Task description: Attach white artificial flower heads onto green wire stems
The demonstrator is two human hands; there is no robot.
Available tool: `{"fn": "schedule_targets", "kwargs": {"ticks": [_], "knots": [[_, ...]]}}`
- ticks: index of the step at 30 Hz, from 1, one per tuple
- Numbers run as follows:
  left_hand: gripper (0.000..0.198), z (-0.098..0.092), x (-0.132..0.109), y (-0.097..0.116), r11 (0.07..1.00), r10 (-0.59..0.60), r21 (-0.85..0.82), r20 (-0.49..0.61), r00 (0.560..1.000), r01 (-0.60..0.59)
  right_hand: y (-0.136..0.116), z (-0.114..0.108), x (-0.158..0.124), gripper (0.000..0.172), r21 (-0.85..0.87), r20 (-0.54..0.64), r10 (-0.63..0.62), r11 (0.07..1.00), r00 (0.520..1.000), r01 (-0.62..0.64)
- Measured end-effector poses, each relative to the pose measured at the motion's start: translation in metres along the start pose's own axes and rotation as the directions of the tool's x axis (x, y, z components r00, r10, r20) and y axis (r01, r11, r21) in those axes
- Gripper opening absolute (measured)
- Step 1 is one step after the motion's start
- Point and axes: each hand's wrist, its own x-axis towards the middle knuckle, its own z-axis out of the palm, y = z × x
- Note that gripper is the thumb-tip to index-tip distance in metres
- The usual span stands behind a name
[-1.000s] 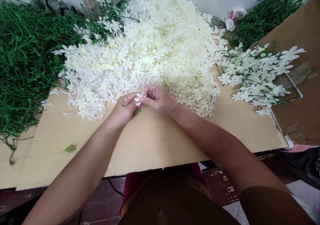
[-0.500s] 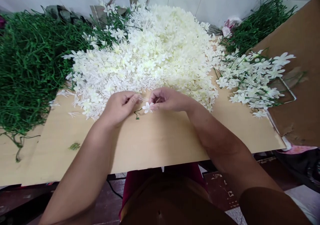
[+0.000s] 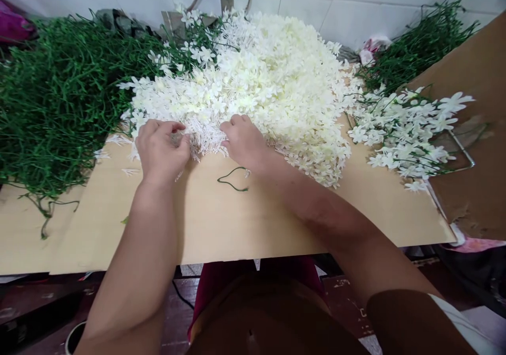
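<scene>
Mid-frame, at the near edge of the big heap of white flowers (image 3: 272, 86), I now see both hands working apart on my feed. Half a second ago the right fingers held a white flower, its green stem (image 3: 219, 179) dangling just off the left fingertips. Now that stem lies on the board (image 3: 237, 228) in a loose bend below the two hands — a small white bit at its upper end, just beside the right wrist.

The left hand (image 3: 160, 147) has moved up to the heap; its thumb and forefinger stand apart, with nothing pinched between them that I can make out. The right hand (image 3: 243, 140) has also gone up, fingers bent into the white filaments; I can't tell whether it has taken hold of any.

Since then my view has shifted too: more of the magenta bundle (image 3: 13, 23) shows at upper left, and the left forearm covers most of the green scrap (image 3: 124, 220).

Pale tan and flat, the board spans the frame. A mass of green stems (image 3: 59, 97) fills the left side; on the right, stemmed white blooms (image 3: 407, 128) lie against brown cardboard (image 3: 480, 191). White tiled wall (image 3: 367, 18) closes the top — dark red floor (image 3: 343, 297) shows below.
</scene>
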Motion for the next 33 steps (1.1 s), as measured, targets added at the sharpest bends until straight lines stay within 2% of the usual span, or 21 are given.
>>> {"fn": "schedule_targets", "kwargs": {"ticks": [2,4,7,10,14,19,23,28,31,33], "knots": [[0.021,0.002,-0.001,-0.001,1.000,-0.008,0.022,0.003,1.000,0.008,0.000,0.007,0.005,0.023,-0.055,0.015,0.010,0.998,1.000,-0.009],[0.021,0.002,-0.001,-0.001,1.000,-0.022,0.012,0.017,1.000,0.022,0.004,0.007,0.006,0.019,-0.026,0.012,0.010,1.000,1.000,-0.010],[0.017,0.002,0.001,0.001,0.999,-0.041,-0.029,0.018,0.999,0.042,0.010,-0.002,0.001,0.012,0.088,-0.033,-0.003,0.996,0.999,0.006],[0.016,0.001,0.002,0.001,0.998,-0.037,-0.041,-0.011,0.999,0.037,0.016,-0.010,-0.009,0.012,0.230,-0.090,0.046,0.973,0.995,-0.024],[0.019,-0.003,0.000,0.002,0.999,-0.035,-0.022,0.041,0.999,0.036,0.025,-0.011,-0.022,0.014,0.371,-0.126,0.112,0.927,0.986,-0.058],[0.022,-0.007,-0.001,0.002,1.000,-0.026,-0.005,0.112,0.993,0.027,0.037,-0.006,-0.029,0.015,0.452,-0.123,0.152,0.888,0.981,-0.081],[0.014,-0.009,0.001,-0.003,0.999,-0.015,-0.044,0.056,0.998,0.018,0.040,-0.007,-0.031,0.013,0.386,-0.108,0.122,0.920,0.987,-0.071],[0.012,-0.019,0.001,0.004,0.991,-0.009,-0.131,-0.100,0.995,-0.004,0.035,-0.010,-0.035,0.010,0.177,-0.033,0.072,0.982,0.997,-0.065],[0.005,-0.021,-0.002,0.015,0.964,-0.045,-0.267,-0.146,0.988,0.004,0.031,-0.009,-0.035,0.005,0.094,0.003,0.101,0.990,0.995,-0.101],[0.002,-0.015,-0.004,0.020,0.916,-0.076,-0.401,-0.115,0.990,0.024,0.031,-0.006,-0.034,0.006,0.095,-0.005,0.089,0.992,0.996,-0.088]]}}
